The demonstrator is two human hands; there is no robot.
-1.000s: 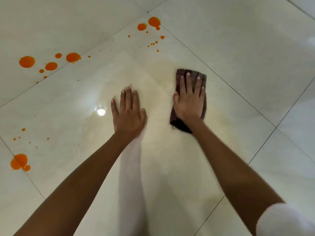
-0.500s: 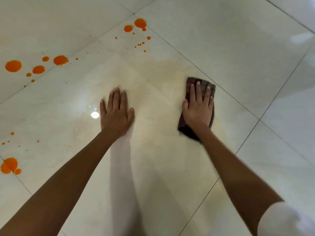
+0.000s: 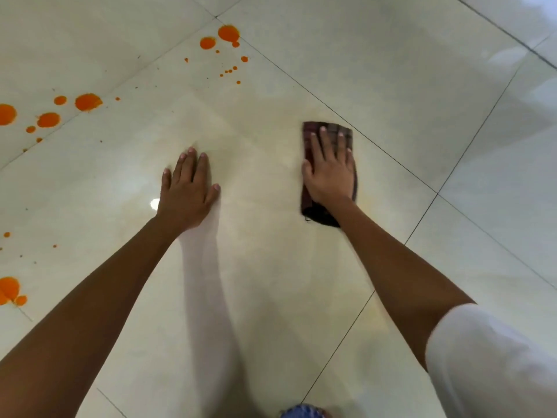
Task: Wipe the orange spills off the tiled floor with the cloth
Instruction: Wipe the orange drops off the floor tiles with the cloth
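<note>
My right hand (image 3: 330, 173) lies flat on a dark maroon checked cloth (image 3: 342, 131), pressing it onto the glossy pale tiled floor (image 3: 376, 70). My left hand (image 3: 187, 188) rests palm down on the bare tile, fingers together, holding nothing. Orange spills lie to the left: a cluster of blobs and droplets at the top (image 3: 228, 34), a group of larger drops at the far left (image 3: 88, 101), and one blob at the lower left edge (image 3: 9, 288). A faint yellowish smear covers the tile between and around my hands.
Dark grout lines (image 3: 422, 179) cross the floor diagonally. A bright light reflection (image 3: 154, 203) sits just left of my left wrist. A white sleeve (image 3: 488, 357) covers my right upper arm. A bit of blue patterned fabric (image 3: 301, 411) shows at the bottom edge.
My right hand has slid the cloth a little to the left across the tile. My left hand has stayed planted on the floor.
</note>
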